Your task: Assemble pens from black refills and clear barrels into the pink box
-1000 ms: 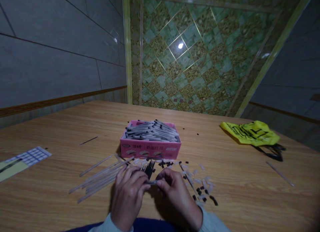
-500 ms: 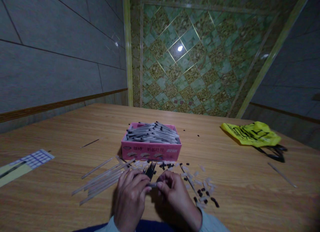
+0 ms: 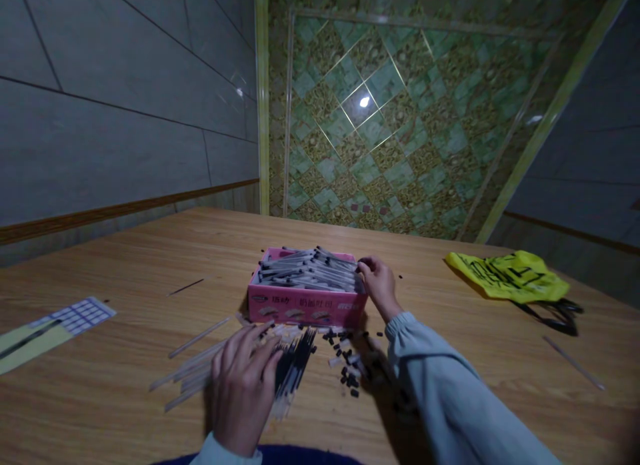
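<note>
A pink box (image 3: 307,310) heaped with thin pens (image 3: 310,268) stands mid-table. At its right rim is my right hand (image 3: 379,285), its fingertips pinched on a pen end at the edge of the heap. My left hand (image 3: 245,381) lies low over the table, fingers bent and slightly apart, nothing seen in them. Clear tubes (image 3: 195,375) reach out from its left side. A bundle of thin black refills (image 3: 295,365) lies just right of its thumb. Small black caps (image 3: 349,378) and clear bits are scattered between the box and my right sleeve.
A yellow bag (image 3: 510,277) with black straps lies at the right, a single tube (image 3: 574,363) in front of it. At the left are a paper strip with a blue grid (image 3: 85,316) and a thin dark stick (image 3: 186,287). Walls rise behind and beside the table (image 3: 210,241).
My right hand has moved from beside my left hand up to the box's right rim. My left hand has come away from the small piece held between both hands, uncovering more of the black refills.
</note>
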The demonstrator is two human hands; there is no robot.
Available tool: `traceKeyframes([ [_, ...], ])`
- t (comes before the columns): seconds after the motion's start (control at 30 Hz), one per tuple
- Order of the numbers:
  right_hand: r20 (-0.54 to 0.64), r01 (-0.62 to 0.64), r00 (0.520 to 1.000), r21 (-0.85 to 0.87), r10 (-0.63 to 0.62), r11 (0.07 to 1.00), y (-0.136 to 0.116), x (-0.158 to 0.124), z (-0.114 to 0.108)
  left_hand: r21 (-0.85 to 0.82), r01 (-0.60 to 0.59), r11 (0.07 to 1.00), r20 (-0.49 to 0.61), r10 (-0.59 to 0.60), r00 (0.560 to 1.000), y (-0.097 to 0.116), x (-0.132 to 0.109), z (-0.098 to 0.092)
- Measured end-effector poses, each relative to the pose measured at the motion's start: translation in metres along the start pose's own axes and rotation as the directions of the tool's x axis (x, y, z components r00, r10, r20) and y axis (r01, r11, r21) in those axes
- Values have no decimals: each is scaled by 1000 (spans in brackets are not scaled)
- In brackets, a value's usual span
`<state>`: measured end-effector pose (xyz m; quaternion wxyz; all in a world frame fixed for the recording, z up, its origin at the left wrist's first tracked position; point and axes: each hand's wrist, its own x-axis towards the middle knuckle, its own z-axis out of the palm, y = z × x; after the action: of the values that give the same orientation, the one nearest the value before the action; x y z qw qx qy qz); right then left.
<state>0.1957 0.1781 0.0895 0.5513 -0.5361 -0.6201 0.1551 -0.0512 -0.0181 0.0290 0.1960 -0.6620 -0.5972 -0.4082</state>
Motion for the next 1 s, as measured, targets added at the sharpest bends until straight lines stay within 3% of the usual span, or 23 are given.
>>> traceKeyframes([
  [0.23, 113, 50, 993, -134, -35, 990, 6, 13, 24, 48, 17, 999, 113, -22, 993, -6, -3, 5],
  [0.4, 114, 90, 991, -128, -75, 988, 8, 8, 22, 182, 120, 976, 206, -157, 966, -20, -7, 6],
  [0.57, 25, 155, 988, -47, -154, 987, 0, -18, 4, 419, 269, 868, 328, -420, 846, -38, -8, 0],
  [0.67, 22, 194, 981, 27, -195, 981, -9, -47, -7, 458, 284, 842, 404, -482, 778, -45, -7, -4],
  [0.83, 101, 200, 972, 110, -211, 974, -22, -98, -20, 456, 296, 839, 483, -513, 710, -47, -4, -7],
  [0.93, 219, 167, 957, 120, -190, 979, -23, -120, -25, 427, 302, 852, 545, -509, 667, -47, -4, -7],
  [1.0, 305, 140, 938, 97, -163, 985, -20, -131, -25, 422, 296, 857, 549, -502, 668, -48, -6, -6],
])
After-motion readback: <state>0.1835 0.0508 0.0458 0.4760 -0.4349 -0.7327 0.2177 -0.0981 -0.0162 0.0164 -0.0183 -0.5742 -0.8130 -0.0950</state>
